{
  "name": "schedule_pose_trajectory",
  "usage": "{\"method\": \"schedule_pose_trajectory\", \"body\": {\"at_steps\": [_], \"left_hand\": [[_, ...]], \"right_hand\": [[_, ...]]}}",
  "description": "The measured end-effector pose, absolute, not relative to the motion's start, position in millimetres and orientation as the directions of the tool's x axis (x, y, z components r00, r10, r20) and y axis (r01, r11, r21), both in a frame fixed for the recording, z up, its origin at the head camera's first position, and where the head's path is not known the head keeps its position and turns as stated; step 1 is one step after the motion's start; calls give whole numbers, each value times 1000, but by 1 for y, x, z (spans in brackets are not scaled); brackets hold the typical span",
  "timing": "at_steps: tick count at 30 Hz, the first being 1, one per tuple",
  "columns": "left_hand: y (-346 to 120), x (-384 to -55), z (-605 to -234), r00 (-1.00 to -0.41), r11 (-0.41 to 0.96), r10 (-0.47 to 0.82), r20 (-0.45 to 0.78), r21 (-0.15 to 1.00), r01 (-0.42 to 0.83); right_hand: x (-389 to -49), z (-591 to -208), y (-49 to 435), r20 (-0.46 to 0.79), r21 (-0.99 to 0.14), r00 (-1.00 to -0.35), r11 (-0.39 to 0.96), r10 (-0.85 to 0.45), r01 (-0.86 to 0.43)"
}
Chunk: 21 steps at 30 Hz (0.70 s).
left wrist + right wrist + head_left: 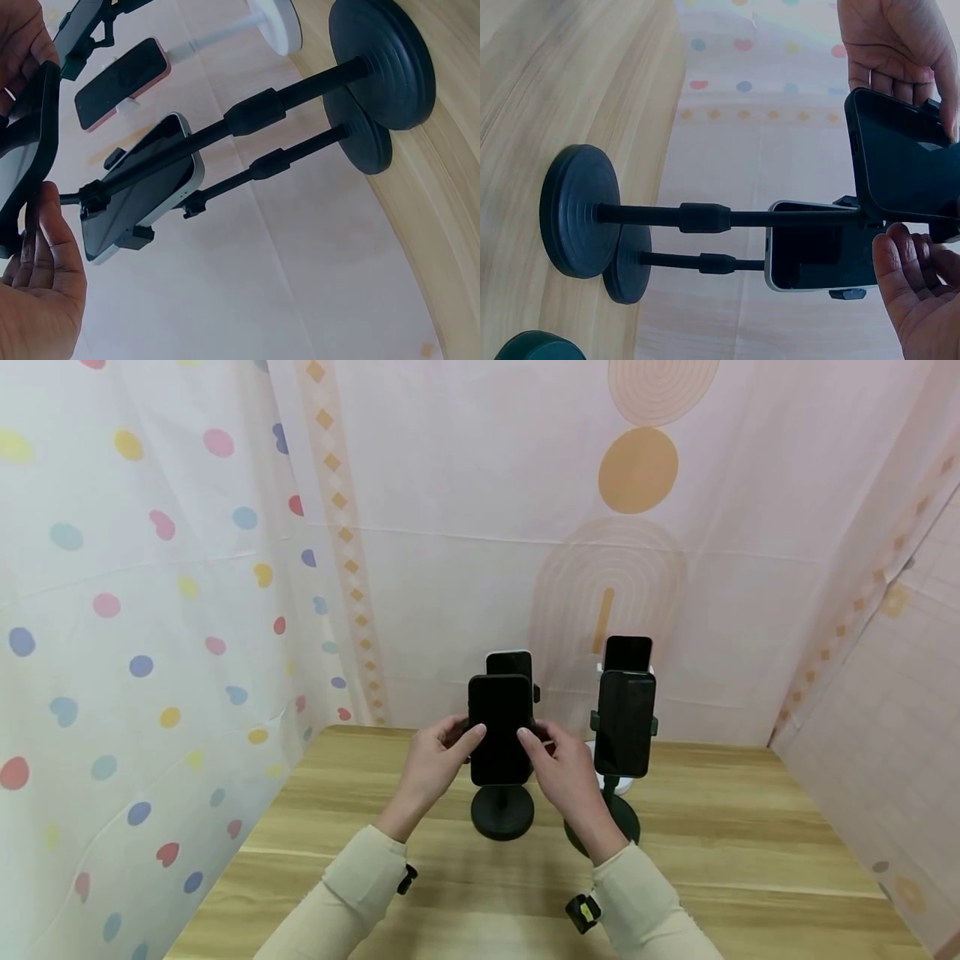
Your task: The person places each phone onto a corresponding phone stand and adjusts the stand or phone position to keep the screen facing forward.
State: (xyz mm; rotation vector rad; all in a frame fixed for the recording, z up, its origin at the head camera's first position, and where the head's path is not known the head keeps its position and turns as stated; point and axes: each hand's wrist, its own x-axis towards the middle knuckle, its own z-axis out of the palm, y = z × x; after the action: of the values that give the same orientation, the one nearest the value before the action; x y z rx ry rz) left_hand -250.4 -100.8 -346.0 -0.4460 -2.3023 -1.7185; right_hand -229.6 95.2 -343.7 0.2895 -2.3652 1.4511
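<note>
A black smartphone (pixel 500 735) stands upright, screen toward me, on a black phone stand with a round base (pixel 502 814). My left hand (pixel 435 760) holds its left side, thumb on the front and fingers behind. On the opposite edge my right hand (pixel 566 772) grips it the same way, at about the same height. In the right wrist view the phone (pixel 907 161) sits at the top of the stand's pole (pixel 645 215), between both hands. The clamp behind the phone is mostly hidden.
Behind it, a white-edged phone (pixel 510 662) is on another black stand. To the right, a phone (pixel 625 727) sits in a dark green stand (pixel 622 822), with a pink-edged phone (pixel 124 82) on a white stand (pixel 277 26) behind. A wooden table (pixel 712 877) meets patterned curtains (pixel 450 568).
</note>
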Motion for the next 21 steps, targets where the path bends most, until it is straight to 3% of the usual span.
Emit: {"method": "schedule_pose_trajectory", "body": {"at_steps": [14, 21], "left_hand": [[-112, -233, -334, -930, 240, 122, 346, 899, 366], [-135, -248, -367, -934, 257, 67, 350, 899, 355]], "right_hand": [[-224, -350, 109, 390, -828, -920, 448, 28, -337], [-220, -363, 125, 384, -830, -922, 457, 49, -321]]}}
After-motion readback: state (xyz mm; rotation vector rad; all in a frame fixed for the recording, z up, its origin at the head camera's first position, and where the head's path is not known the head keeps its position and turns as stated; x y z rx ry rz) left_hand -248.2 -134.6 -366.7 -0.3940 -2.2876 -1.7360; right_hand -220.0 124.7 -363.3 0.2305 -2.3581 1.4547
